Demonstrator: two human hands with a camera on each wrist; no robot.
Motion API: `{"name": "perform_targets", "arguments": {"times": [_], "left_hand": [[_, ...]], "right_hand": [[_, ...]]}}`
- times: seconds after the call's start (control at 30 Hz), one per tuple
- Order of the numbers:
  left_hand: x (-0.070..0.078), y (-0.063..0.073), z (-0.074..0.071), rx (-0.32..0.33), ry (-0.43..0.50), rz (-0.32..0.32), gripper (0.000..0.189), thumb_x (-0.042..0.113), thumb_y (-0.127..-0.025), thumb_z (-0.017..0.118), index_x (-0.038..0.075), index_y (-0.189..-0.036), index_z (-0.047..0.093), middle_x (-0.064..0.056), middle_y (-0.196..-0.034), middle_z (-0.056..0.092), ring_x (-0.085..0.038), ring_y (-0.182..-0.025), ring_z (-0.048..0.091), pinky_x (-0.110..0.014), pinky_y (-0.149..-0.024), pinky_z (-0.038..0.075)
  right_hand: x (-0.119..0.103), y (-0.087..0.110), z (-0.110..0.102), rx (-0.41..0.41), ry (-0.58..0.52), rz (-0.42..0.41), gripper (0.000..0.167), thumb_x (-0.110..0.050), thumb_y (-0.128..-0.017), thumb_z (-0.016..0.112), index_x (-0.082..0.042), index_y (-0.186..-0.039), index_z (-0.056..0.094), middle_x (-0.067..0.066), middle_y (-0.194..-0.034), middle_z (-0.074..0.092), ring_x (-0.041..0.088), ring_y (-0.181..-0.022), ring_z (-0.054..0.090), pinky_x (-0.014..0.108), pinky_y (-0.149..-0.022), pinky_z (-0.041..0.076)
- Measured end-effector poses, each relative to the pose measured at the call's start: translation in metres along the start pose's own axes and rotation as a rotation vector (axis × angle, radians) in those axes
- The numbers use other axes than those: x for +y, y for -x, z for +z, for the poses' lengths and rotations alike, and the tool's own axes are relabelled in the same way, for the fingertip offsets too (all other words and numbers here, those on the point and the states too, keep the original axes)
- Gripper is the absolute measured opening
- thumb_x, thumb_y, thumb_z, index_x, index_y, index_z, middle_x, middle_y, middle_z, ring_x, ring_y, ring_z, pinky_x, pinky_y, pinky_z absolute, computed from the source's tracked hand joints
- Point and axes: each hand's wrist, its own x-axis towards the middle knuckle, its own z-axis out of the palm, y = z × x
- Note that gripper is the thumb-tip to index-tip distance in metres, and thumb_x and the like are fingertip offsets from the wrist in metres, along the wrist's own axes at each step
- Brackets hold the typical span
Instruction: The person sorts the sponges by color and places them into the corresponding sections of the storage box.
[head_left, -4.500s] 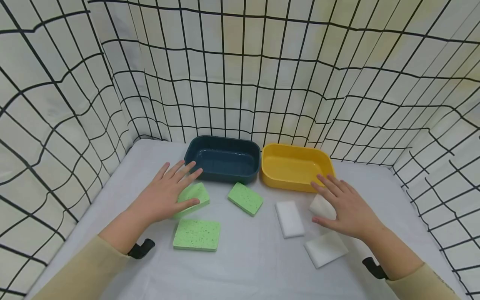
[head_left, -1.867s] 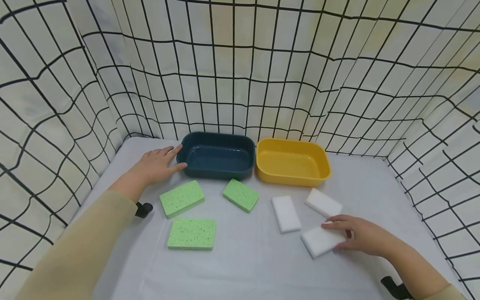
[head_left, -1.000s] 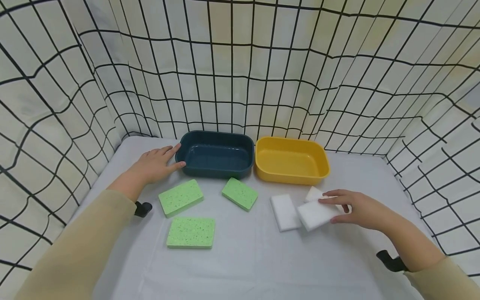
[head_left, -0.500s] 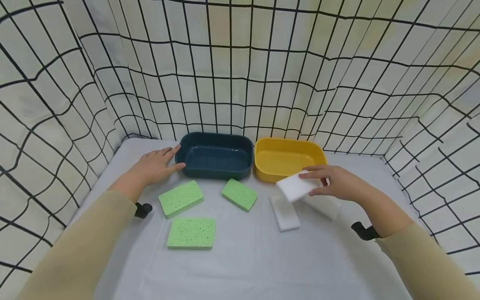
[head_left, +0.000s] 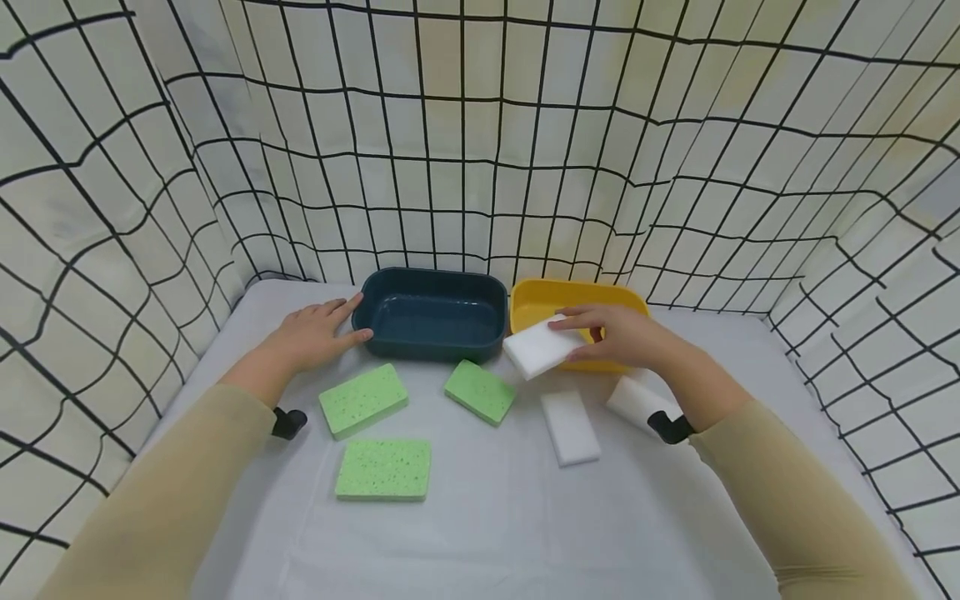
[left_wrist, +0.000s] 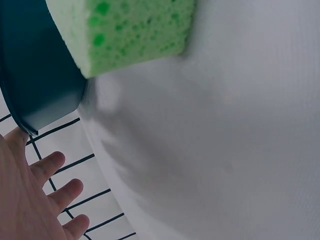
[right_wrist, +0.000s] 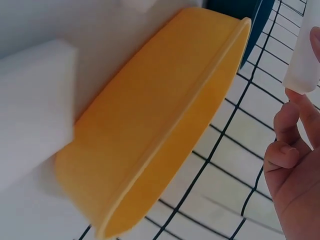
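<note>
My right hand (head_left: 618, 333) pinches a white sponge block (head_left: 542, 346) by its right end, above the front of the yellow tray (head_left: 534, 293). The right wrist view shows the same block (right_wrist: 304, 55) held between thumb and fingers, off the table. My left hand (head_left: 311, 335) rests with spread fingers against the left end of the dark blue tray (head_left: 438, 342). Its fingers (left_wrist: 65, 195) look loosely extended in the left wrist view. Two more white blocks lie on the table, one flat (head_left: 570, 429) and one partly behind the right wrist (head_left: 633, 402).
Several green speckled sponges lie before the blue tray: one at the left (head_left: 363, 400), one nearer (head_left: 383, 469) and one at centre (head_left: 480, 392). A black wire grid (head_left: 465, 158) over white cloth encloses the back and sides. White cloth (head_left: 480, 533) covers the table.
My right hand has picked up the nearest white block and carried it left and away from me, to the yellow tray's front. My left hand moved to the blue tray's end, then stayed there.
</note>
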Motion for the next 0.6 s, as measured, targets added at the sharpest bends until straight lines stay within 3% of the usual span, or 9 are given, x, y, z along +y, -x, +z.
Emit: {"name": "perform_targets", "arguments": {"times": [0.27,0.33,0.4,0.5,0.6], "left_hand": [[0.000,0.000,0.001,0.008,0.024,0.007,0.092,0.077,-0.093,0.023,0.018,-0.161,0.005,-0.026,-0.159,0.020,-0.053,-0.140,0.024,-0.071,-0.109,0.022],[0.000,-0.001,0.001,0.004,0.028,0.003,0.092,0.078,-0.093,0.022,0.018,-0.161,0.005,-0.026,-0.159,0.020,-0.053,-0.140,0.023,-0.071,-0.109,0.022],[-0.001,-0.001,0.002,-0.001,0.029,-0.005,0.093,0.079,-0.093,0.021,0.018,-0.161,0.004,-0.026,-0.159,0.019,-0.053,-0.140,0.023,-0.071,-0.109,0.021],[-0.001,-0.001,0.002,-0.010,0.038,-0.019,0.095,0.081,-0.091,0.019,0.020,-0.161,0.002,-0.026,-0.160,0.018,-0.054,-0.141,0.021,-0.071,-0.110,0.018],[-0.003,-0.002,0.002,-0.016,0.043,-0.029,0.096,0.083,-0.089,0.019,0.021,-0.161,0.001,-0.025,-0.161,0.017,-0.054,-0.141,0.020,-0.071,-0.111,0.017]], "right_hand": [[-0.030,-0.045,0.001,-0.002,-0.006,-0.039,0.054,-0.039,-0.085,0.079,-0.042,-0.136,0.060,-0.004,-0.145,0.051,0.023,-0.090,0.053,0.034,-0.072,0.045],[-0.036,-0.058,0.002,-0.005,-0.002,-0.040,0.054,-0.040,-0.086,0.078,-0.043,-0.136,0.059,-0.005,-0.148,0.048,0.023,-0.095,0.054,0.034,-0.077,0.047],[-0.043,-0.071,0.003,-0.010,0.011,-0.042,0.053,-0.042,-0.087,0.075,-0.043,-0.137,0.058,-0.006,-0.154,0.042,0.025,-0.112,0.053,0.038,-0.090,0.049],[-0.053,-0.090,0.006,-0.022,0.053,-0.031,0.052,-0.042,-0.090,0.073,-0.043,-0.139,0.056,-0.006,-0.157,0.037,0.027,-0.135,0.042,0.048,-0.107,0.041],[-0.062,-0.109,0.011,-0.037,0.115,-0.020,0.053,-0.042,-0.091,0.071,-0.041,-0.141,0.054,-0.004,-0.158,0.036,0.027,-0.144,0.033,0.052,-0.113,0.033]]}}
